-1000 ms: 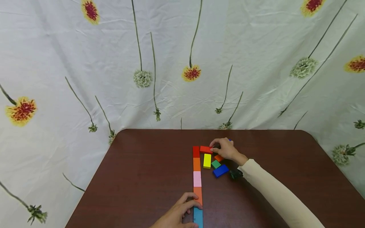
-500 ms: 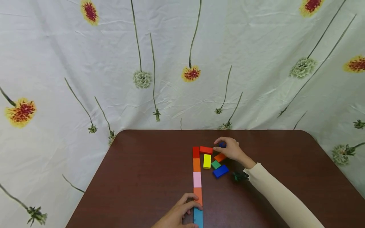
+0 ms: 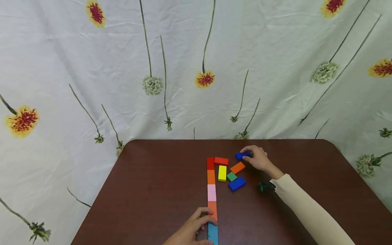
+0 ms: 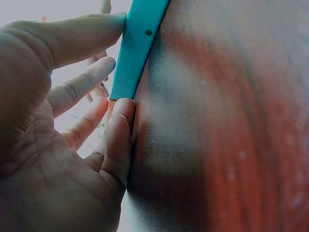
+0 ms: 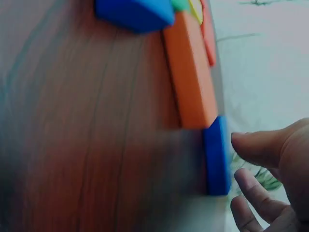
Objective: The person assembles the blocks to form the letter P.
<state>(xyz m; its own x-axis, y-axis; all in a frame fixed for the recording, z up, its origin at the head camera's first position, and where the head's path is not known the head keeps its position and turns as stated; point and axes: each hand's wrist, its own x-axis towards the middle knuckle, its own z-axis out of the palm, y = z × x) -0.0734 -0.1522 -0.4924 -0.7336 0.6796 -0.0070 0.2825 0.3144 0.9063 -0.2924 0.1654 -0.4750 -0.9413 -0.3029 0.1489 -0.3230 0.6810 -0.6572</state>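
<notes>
A straight row of flat blocks runs toward me in the head view: a red block (image 3: 210,163), an orange block (image 3: 211,177), a pink block (image 3: 211,192), a second orange block (image 3: 212,208) and a light blue block (image 3: 212,233). My left hand (image 3: 193,227) rests its fingers at the joint of the last two. In the left wrist view the thumb touches the light blue block (image 4: 140,48). At the far side, my right hand (image 3: 256,159) is at a dark blue block (image 3: 240,156), thumb and fingers around it; in the right wrist view a gap shows between thumb and block (image 5: 217,159).
Between row and right hand lie a loose red block (image 3: 221,161), a yellow block (image 3: 222,173), a loose orange block (image 3: 237,167), a green block (image 3: 231,176) and a nearer blue block (image 3: 237,184). A flowered cloth (image 3: 183,68) hangs behind the brown table (image 3: 147,190).
My right hand has left the loose red block and moved right to the far dark blue block, uncovering the loose orange block. The left hand stays in place.
</notes>
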